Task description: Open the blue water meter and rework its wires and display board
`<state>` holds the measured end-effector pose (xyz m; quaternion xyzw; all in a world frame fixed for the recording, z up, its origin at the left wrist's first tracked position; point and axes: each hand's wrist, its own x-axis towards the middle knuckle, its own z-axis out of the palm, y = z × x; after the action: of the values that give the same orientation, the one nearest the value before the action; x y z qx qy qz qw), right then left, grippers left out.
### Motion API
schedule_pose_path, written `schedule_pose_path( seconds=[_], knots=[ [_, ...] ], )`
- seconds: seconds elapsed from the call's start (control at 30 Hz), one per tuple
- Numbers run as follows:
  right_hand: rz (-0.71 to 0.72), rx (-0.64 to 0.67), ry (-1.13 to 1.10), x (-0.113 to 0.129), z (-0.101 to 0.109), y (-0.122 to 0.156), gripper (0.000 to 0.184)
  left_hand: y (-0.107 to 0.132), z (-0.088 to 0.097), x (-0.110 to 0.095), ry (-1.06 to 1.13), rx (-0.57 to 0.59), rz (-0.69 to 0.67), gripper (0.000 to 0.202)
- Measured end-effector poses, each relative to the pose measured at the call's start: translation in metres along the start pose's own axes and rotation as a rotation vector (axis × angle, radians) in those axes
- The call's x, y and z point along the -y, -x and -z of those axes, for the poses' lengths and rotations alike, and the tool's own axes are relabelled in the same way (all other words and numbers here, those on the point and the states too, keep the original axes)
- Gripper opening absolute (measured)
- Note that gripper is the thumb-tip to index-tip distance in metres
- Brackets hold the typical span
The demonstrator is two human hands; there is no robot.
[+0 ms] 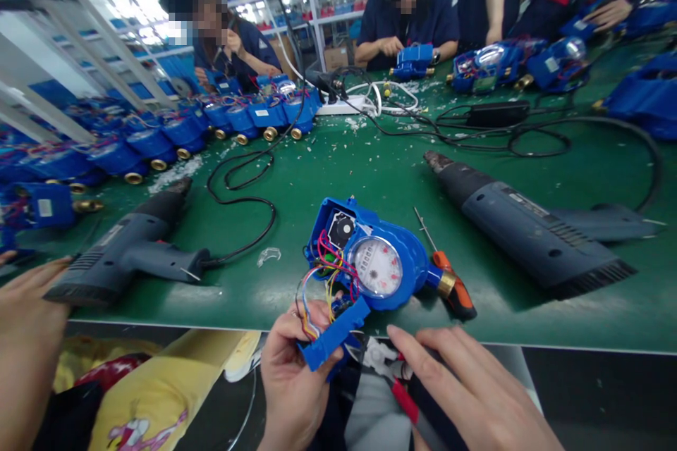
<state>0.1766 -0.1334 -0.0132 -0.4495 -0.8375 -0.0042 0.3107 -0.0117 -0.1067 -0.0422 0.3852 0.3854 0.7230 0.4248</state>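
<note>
A blue water meter [378,261] with a round dial lies open on the green table's near edge, and coloured wires [322,275] spill from its left side. My left hand [293,384] is closed around a small blue cover piece [333,335] joined to those wires. My right hand [470,394] grips red-handled pliers [394,377], whose jaws sit just below the blue piece. An orange-handled screwdriver [449,282] lies against the meter's brass fitting on the right.
Two grey heat guns lie on the green table [370,176], one left [132,246], one right [529,225], with black cables between them. Rows of blue meters [174,134] line the left. Another person's hand [26,338] rests at the left edge. Co-workers sit across the table.
</note>
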Motion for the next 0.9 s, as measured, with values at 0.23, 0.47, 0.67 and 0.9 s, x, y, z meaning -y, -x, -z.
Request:
schedule_pose_path(
  seconds=[0.23, 0.47, 0.67, 0.9],
  knots=[
    [-0.018, 0.132, 0.034, 0.004, -0.003, 0.007, 0.055, -0.002, 0.005, 0.0, -0.058, 0.036, -0.107, 0.031],
    [0.037, 0.072, 0.086, 0.004, 0.002, 0.002, 0.045, -0.004, 0.014, 0.002, -0.204, 0.137, -0.219, 0.033],
    [0.029, 0.029, 0.04, 0.005, 0.004, -0.009, 0.044, -0.006, 0.01, -0.005, -0.307, 0.195, -0.3, 0.032],
    [0.005, 0.074, -0.083, -0.003, 0.011, -0.004, 0.049, -0.005, 0.007, -0.006, -0.206, 0.09, -0.209, 0.031]
  ],
)
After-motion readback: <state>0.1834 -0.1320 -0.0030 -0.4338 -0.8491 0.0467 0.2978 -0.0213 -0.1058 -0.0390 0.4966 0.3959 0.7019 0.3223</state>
